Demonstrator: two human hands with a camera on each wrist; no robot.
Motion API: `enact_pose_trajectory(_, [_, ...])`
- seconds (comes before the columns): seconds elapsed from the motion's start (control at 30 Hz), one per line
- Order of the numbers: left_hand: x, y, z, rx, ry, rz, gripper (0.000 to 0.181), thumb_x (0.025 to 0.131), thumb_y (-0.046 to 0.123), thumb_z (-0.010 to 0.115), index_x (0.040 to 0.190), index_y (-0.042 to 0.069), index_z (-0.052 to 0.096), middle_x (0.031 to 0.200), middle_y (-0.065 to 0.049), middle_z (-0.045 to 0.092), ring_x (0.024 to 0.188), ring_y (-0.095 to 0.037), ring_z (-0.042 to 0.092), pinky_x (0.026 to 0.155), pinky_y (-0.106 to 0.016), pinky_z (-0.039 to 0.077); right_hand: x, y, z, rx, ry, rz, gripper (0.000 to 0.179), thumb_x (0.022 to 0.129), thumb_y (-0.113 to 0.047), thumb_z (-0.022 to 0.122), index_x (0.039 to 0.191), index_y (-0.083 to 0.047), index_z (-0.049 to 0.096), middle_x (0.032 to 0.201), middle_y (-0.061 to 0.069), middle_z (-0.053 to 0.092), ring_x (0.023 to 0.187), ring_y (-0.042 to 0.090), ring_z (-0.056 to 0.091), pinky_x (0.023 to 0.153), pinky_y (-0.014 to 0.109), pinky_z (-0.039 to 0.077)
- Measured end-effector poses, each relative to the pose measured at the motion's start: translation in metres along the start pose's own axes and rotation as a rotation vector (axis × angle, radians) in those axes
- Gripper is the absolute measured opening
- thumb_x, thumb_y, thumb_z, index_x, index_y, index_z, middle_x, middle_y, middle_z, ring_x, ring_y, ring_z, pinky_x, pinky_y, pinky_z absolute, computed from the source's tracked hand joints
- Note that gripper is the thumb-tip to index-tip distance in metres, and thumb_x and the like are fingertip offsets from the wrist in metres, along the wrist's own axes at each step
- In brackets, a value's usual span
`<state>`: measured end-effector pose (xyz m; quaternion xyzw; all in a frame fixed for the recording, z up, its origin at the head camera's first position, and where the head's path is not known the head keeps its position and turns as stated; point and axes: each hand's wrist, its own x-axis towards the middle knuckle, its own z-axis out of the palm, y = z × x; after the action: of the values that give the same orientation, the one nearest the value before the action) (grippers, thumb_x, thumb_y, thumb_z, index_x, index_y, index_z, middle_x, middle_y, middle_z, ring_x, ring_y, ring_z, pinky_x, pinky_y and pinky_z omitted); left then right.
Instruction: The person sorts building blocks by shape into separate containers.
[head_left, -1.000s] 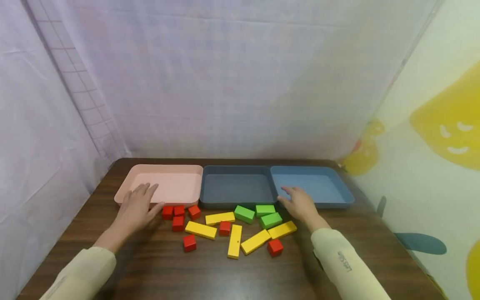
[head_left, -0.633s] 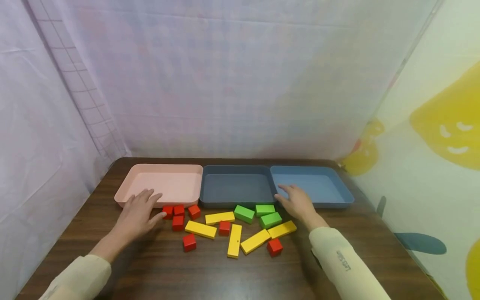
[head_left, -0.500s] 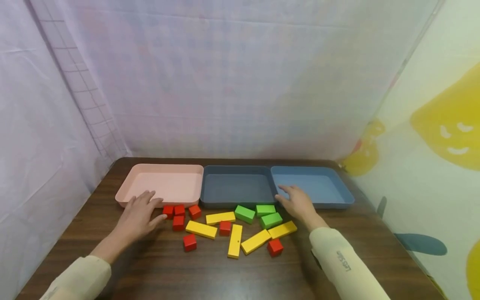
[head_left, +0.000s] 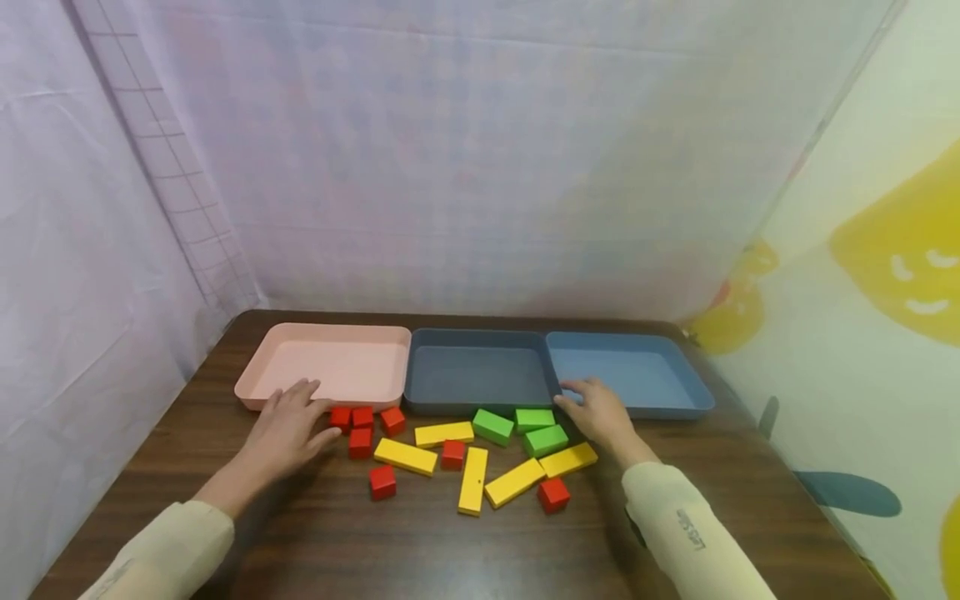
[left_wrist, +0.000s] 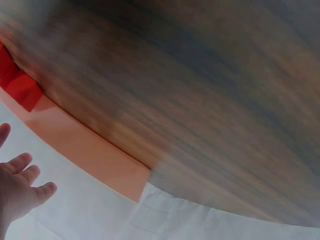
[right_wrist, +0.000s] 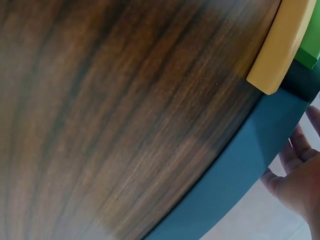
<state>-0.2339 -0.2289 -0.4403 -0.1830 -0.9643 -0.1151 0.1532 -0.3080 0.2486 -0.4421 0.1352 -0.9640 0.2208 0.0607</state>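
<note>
My left hand (head_left: 287, 429) is spread over the front edge of the pink tray (head_left: 333, 332), its thumb beside several red cubes (head_left: 360, 442). It holds nothing, and in the left wrist view the fingers (left_wrist: 20, 162) stand apart. My right hand (head_left: 602, 419) hovers at the near left corner of the blue tray (head_left: 663, 412), close to the green blocks (head_left: 546, 439), with nothing in its fingers. Flat yellow blocks (head_left: 406, 457) lie across the middle of the group. One red cube (head_left: 553, 494) sits at the front right.
A dark grey tray (head_left: 480, 408) stands between the pink and blue trays, all in a row along the back of the wooden table (head_left: 420, 558). A white curtain (head_left: 465, 167) hangs behind. At the right is a wall with yellow printed shapes (head_left: 907, 242).
The left hand has drawn slightly back from over the pink tray, toward the red cubes. The right hand has barely shifted. The blocks and trays keep their places as the view moves a little.
</note>
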Motion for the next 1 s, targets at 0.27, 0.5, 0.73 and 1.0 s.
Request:
enact_pose_trajectory(0.27, [0.0039,0.0031,0.0023,0.027,-0.018,-0.009,0.036,0.087,0.029,0.076,0.113,0.006,0.068,0.136,-0.031,0.051,0.131,-0.050,0.041,0.104,-0.071,0.028,-0.0003,-0.0013,0.0018,0.016,0.001,0.000,0.043,0.100,-0.028,0.059,0.132,0.001,0.061,0.123,0.027,0.061,0.112,0.044,0.058,0.094,0.061,0.045])
enact_pose_trajectory(0.5, [0.0054,0.0027,0.0049,0.035,-0.019,-0.012,0.035,0.088,0.028,0.076,0.114,0.006,0.069,0.136,-0.031,0.051,0.131,-0.049,0.041,0.104,-0.071,0.029,-0.0009,-0.0003,0.0028,0.029,-0.011,0.015,0.041,0.100,-0.027,0.060,0.131,-0.001,0.062,0.119,0.025,0.064,0.108,0.042,0.062,0.091,0.059,0.048])
enact_pose_trajectory(0.73, [0.0069,0.0006,0.0065,0.044,-0.043,-0.009,0.034,0.089,0.028,0.074,0.115,0.006,0.070,0.138,-0.032,0.049,0.132,-0.050,0.039,0.104,-0.071,0.028,-0.0002,0.0028,0.0052,0.035,-0.007,0.018,0.041,0.100,-0.027,0.060,0.131,0.000,0.062,0.119,0.025,0.064,0.108,0.042,0.061,0.091,0.059,0.047])
enact_pose_trajectory(1.0, [0.0000,-0.0050,0.0062,0.061,-0.033,0.041,0.023,0.087,0.025,0.075,0.102,0.007,0.075,0.143,-0.033,0.043,0.136,-0.053,0.033,0.103,-0.071,0.029,0.0012,0.0028,0.0057,0.046,-0.019,0.025,0.043,0.100,-0.029,0.059,0.133,-0.001,0.061,0.122,0.025,0.063,0.110,0.042,0.060,0.092,0.059,0.047])
